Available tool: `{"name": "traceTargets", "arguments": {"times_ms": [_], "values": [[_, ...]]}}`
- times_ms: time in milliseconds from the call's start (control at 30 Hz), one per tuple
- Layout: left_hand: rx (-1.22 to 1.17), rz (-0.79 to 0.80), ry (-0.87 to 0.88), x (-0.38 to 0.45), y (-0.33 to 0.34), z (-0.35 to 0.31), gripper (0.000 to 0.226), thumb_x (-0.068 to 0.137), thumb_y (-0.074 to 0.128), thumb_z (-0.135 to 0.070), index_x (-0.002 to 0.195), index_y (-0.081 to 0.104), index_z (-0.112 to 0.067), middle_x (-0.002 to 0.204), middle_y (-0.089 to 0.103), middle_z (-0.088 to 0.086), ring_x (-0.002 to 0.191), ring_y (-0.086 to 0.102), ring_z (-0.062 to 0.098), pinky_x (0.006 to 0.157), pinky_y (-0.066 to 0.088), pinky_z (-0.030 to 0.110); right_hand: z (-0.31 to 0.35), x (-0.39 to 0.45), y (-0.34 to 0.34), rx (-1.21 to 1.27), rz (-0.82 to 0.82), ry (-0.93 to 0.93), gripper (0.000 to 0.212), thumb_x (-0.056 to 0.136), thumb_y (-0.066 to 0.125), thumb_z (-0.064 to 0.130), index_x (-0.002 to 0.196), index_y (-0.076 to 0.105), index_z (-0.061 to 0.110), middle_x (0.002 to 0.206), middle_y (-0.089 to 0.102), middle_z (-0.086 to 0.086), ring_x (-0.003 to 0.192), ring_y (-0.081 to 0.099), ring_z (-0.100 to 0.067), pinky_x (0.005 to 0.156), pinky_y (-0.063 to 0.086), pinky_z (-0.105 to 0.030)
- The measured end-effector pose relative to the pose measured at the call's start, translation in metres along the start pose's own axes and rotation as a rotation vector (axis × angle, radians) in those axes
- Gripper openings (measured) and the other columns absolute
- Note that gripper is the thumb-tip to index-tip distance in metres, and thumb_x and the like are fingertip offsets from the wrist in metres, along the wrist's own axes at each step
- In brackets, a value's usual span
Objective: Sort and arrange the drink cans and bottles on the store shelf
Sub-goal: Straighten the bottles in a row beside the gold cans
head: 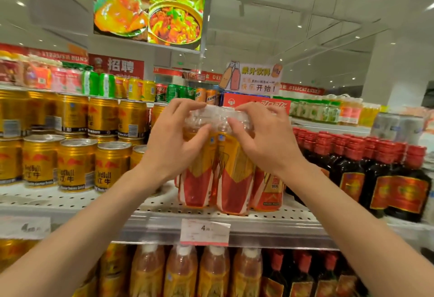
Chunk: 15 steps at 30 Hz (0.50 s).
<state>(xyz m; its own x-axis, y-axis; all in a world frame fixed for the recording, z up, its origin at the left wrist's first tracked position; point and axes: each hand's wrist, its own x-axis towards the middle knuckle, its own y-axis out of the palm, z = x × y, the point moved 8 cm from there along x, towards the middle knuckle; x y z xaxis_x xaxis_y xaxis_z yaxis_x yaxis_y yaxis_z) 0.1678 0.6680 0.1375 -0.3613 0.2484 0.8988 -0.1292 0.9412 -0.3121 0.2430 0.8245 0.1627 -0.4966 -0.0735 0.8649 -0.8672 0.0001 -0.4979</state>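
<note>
both hands, the left hand and the right hand, grip the top of a shrink-wrapped pack of amber drink bottles with red-and-yellow labels, which stands at the front edge of the white perforated metal shelf. likely risk: the film tears or slips and the pack tips off the edge, or knocks the gold cans and dark red-capped bottles beside it.

The bottle pack is clear plastic, wrapped in glossy, crinkled film. The gold cans are shiny metal with silvery lids. The shelf is matt, pale perforated metal. The price tag looks like paper. The dark bottles are glossy, with red caps.
</note>
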Motion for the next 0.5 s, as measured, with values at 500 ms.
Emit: {"name": "traceTargets", "arguments": {"times_ms": [500], "values": [[-0.27, 0.161, -0.243, -0.013, -0.006, 0.022, 0.059, 0.098, 0.061, -0.035, 0.149, 0.035, -0.049, 0.137, 0.044, -0.022, 0.114, 0.05, -0.013, 0.088, 0.048, 0.014, 0.006, 0.005, -0.01, -0.156, 0.203, -0.023, 0.063, 0.095, 0.03, 0.071, 0.14, 0.052, 0.033, 0.119, 0.054, 0.004, 0.118, 0.049, -0.016, 0.113, 0.025, -0.042]]}}
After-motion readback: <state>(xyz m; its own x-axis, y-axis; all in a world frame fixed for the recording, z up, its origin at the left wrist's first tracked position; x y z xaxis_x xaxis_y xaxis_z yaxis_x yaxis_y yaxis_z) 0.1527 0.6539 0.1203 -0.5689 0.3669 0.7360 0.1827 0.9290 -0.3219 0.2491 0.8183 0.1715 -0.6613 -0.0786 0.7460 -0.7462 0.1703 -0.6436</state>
